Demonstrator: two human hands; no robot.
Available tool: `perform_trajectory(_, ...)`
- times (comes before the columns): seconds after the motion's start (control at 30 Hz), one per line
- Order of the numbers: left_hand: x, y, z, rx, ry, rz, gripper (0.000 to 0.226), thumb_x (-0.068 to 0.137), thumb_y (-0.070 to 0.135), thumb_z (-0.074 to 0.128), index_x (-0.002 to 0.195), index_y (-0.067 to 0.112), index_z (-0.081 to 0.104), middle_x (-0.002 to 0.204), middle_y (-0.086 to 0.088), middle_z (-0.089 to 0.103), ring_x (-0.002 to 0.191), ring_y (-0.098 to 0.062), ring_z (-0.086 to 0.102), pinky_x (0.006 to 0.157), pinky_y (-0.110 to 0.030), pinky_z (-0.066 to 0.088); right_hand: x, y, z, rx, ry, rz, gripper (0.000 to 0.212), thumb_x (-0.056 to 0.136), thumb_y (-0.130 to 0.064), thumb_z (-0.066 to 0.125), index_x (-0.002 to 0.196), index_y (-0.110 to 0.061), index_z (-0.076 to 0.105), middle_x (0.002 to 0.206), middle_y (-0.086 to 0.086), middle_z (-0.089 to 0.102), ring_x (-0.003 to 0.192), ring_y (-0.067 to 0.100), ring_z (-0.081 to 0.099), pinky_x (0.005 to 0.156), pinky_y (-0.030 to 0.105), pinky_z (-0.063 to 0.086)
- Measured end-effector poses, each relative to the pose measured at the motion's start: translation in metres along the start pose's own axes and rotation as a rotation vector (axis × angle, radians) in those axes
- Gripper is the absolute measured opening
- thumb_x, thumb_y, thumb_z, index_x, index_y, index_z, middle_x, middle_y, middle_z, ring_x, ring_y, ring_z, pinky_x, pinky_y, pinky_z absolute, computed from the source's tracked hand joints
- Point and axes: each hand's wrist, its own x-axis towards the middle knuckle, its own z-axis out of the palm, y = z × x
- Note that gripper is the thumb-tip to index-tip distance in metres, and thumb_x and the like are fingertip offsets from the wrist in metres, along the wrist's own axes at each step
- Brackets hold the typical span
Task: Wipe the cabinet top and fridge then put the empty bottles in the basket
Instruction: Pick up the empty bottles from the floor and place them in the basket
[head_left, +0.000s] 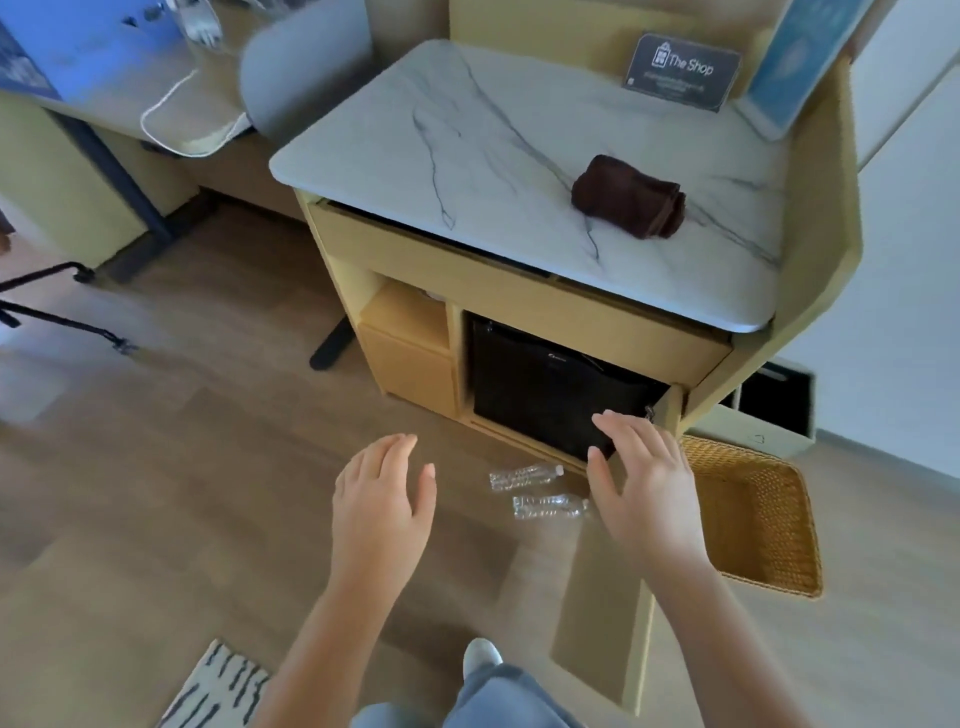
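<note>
A folded dark brown cloth (629, 197) lies on the white marble cabinet top (467, 135), right of centre. Below it, a small black fridge (540, 384) sits in the cabinet's lower opening. Two clear empty bottles (524, 476) (548, 506) lie on their sides on the wood floor in front of the fridge. A woven wicker basket (789, 551) stands on the floor to the right. My left hand (384, 499) hovers open left of the bottles. My right hand (644, 483) hovers open just right of them, in front of the fridge's lower corner. Neither hand holds anything.
An open wooden cabinet door (608, 618) juts toward me between the bottles and the basket. A dark sign (680, 70) and a blue framed card (800, 57) stand at the back of the cabinet top. A desk (104, 93) and grey chair (301, 62) are at left.
</note>
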Motion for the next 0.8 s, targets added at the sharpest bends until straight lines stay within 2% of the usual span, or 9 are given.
perform_trajectory(0.23, 0.066, -0.038, 0.041, -0.047, -0.229, 0.143, 0.029, 0.081, 0.010, 0.065, 0.109, 0.001, 0.062, 0.108, -0.014, 0.065, 0.103, -0.032, 0.059, 0.090, -0.044, 0.045, 0.015, -0.009, 0.048, -0.057, 0.028, 0.270, 0.032, 0.085, -0.013, 0.060, 0.116, -0.008, 0.060, 0.118, 0.009, 0.062, 0.111, 0.030, 0.054, 0.094, 0.046, 0.040)
perform_trajectory(0.53, 0.157, -0.071, 0.105, -0.070, -0.506, 0.539, 0.028, 0.083, 0.012, 0.062, 0.109, 0.003, 0.061, 0.108, -0.012, 0.064, 0.103, -0.030, 0.058, 0.090, -0.043, 0.044, 0.021, -0.027, 0.135, -0.101, 0.242, 0.639, 0.033, 0.078, -0.005, 0.066, 0.111, -0.006, 0.062, 0.109, 0.013, 0.064, 0.101, 0.036, 0.057, 0.085, 0.049, 0.046)
perform_trajectory(0.67, 0.161, -0.082, 0.157, -0.090, -0.588, 0.564, 0.027, 0.082, 0.011, 0.061, 0.108, 0.003, 0.061, 0.108, -0.011, 0.064, 0.103, -0.030, 0.058, 0.090, -0.041, 0.043, 0.018, -0.007, 0.179, -0.096, 0.269, 0.739, 0.035, 0.076, -0.001, 0.065, 0.110, -0.004, 0.062, 0.105, 0.015, 0.065, 0.094, 0.039, 0.058, 0.081, 0.047, 0.047)
perform_trajectory(0.8, 0.160, -0.099, 0.240, -0.122, -0.640, 0.507, 0.027, 0.084, 0.013, 0.059, 0.110, 0.005, 0.060, 0.112, -0.010, 0.062, 0.107, -0.027, 0.056, 0.092, -0.039, 0.040, 0.016, 0.040, 0.237, -0.101, 0.296, 0.796, 0.039, 0.076, -0.002, 0.066, 0.114, -0.006, 0.060, 0.108, 0.012, 0.064, 0.100, 0.035, 0.057, 0.084, 0.045, 0.045)
